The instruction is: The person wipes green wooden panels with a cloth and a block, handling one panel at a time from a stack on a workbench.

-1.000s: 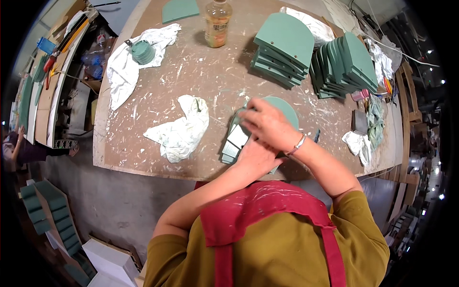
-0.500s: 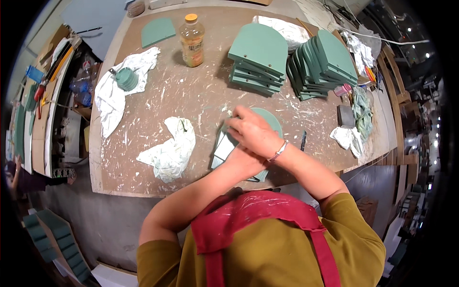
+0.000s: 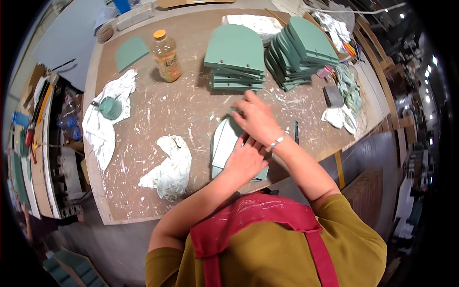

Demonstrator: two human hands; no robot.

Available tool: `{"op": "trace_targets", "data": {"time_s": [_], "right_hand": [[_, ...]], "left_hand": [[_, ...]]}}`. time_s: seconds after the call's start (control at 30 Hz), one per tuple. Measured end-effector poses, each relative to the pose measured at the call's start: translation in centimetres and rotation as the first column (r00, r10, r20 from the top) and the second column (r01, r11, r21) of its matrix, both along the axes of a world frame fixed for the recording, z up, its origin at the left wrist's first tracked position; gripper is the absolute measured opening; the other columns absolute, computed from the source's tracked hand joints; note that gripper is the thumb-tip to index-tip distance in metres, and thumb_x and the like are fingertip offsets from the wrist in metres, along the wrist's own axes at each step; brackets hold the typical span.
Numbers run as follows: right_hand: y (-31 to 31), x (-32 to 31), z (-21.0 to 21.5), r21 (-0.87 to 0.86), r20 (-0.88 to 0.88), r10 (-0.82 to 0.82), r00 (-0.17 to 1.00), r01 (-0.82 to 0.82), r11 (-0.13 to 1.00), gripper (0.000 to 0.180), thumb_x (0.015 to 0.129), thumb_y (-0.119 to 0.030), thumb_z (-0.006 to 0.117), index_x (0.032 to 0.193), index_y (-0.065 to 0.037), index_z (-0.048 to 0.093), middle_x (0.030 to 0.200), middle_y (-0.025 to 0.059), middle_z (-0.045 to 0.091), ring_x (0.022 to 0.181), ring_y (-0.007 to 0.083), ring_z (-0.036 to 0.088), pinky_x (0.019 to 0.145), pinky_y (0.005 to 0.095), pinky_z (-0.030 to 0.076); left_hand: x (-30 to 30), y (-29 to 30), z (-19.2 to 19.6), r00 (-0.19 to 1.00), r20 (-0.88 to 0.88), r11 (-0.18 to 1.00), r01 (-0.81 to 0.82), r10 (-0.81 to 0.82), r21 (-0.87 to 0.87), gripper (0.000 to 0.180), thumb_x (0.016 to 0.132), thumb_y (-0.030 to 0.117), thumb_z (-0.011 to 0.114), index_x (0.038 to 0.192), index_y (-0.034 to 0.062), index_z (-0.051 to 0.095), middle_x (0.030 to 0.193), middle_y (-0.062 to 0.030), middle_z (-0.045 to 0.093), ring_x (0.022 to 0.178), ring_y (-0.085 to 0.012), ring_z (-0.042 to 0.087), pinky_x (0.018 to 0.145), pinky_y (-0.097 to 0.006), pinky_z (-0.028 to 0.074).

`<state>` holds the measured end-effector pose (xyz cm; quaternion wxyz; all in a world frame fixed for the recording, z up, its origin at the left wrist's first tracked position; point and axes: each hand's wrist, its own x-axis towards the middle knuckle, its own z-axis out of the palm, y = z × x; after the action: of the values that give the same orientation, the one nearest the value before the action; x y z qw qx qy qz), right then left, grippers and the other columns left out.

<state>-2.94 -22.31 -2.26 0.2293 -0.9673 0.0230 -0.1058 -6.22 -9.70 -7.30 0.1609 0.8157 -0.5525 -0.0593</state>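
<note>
Both hands cover most of the pale green panel (image 3: 221, 148), hiding its middle, and whatever the right hand (image 3: 257, 119) presses stays unseen.

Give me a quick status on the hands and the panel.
Left hand and right hand flat on the green panel. Panel lying at the table edge. Nothing blocking.

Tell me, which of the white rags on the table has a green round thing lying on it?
The long rag at the table's left edge; the green round thing sits on it. The other rags carry nothing like it.
</note>
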Motion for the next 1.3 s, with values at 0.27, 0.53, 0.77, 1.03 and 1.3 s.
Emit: {"op": "trace_targets", "data": {"time_s": [0.27, 0.53, 0.77, 1.03, 1.3], "right_hand": [[-3.1, -2.7, -0.9, 0.111, -0.067, -0.356, 0.932, 0.362, 0.926, 0.02, 0.086, -0.019, 0.065, 0.095, -0.001, 0.069, 0.099, 0.0208, 0.058, 0.091, 0.0415, 0.061, 0.083, 0.048, 0.05], [-3.6, -9.2, -2.1, 0.207, -0.027, -0.547, 0.837, 0.54, 0.816, 0.022, 0.086, -0.021, 0.066, 0.094, -0.001, 0.067, 0.095, 0.0215, 0.057, 0.088, 0.0424, 0.059, 0.079, 0.0458, 0.048], [-4.4, -15.1, -3.0, 0.488, -0.085, -0.525, 0.847, 0.494, 0.719, 0.028, 0.091, -0.023, 0.067, 0.107, -0.001, 0.067, 0.092, 0.0107, 0.055, 0.078, 0.0224, 0.059, 0.071, 0.0352, 0.048], [-4.9, -12.8, -4.8, 0.49, 0.138, -0.339, 0.931, 0.233, 0.84, 0.028, 0.094, -0.014, 0.065, 0.118, -0.001, 0.066, 0.1, 0.0118, 0.058, 0.088, 0.0238, 0.058, 0.079, 0.0313, 0.047], [-0.1, -19.3, -4.3, 0.433, 0.157, -0.267, 0.951, 0.177, 0.884, 0.029, 0.089, -0.011, 0.068, 0.118, -0.006, 0.067, 0.099, 0.013, 0.057, 0.087, 0.03, 0.061, 0.077, 0.0368, 0.05]], "left_hand": [[-0.2, -0.1, -0.5, 0.999, 0.015, 0.99, -0.035, 0.038, -0.136, 0.057, 0.093, 0.042, 0.061, 0.139, 0.0092, 0.05, 0.145, -0.0104, 0.045, 0.14, -0.0272, 0.036, 0.113, -0.05, 0.027], [-0.4, -0.2, -0.5, 0.997, -0.006, 0.972, -0.072, 0.073, -0.222, 0.065, 0.089, 0.035, 0.067, 0.14, 0.0022, 0.046, 0.143, -0.0114, 0.045, 0.137, -0.0298, 0.038, 0.113, -0.047, 0.028], [2.0, 0.2, 0.3, 0.977, -0.211, 0.938, -0.064, -0.011, -0.341, 0.053, 0.086, 0.014, 0.066, 0.134, -0.0006, 0.049, 0.137, -0.0193, 0.047, 0.126, -0.0402, 0.046, 0.107, -0.048, 0.038], [5.4, 1.2, 0.5, 0.978, 0.087, 0.976, 0.195, -0.187, -0.094, 0.055, 0.095, 0.031, 0.058, 0.144, 0.0089, 0.045, 0.15, -0.0108, 0.041, 0.139, -0.0324, 0.038, 0.11, -0.046, 0.031], [5.4, 1.1, 0.0, 0.979, 0.127, 0.977, 0.172, -0.157, -0.126, 0.054, 0.094, 0.03, 0.06, 0.142, 0.0091, 0.047, 0.148, -0.0093, 0.044, 0.137, -0.03, 0.04, 0.109, -0.046, 0.033]]}}
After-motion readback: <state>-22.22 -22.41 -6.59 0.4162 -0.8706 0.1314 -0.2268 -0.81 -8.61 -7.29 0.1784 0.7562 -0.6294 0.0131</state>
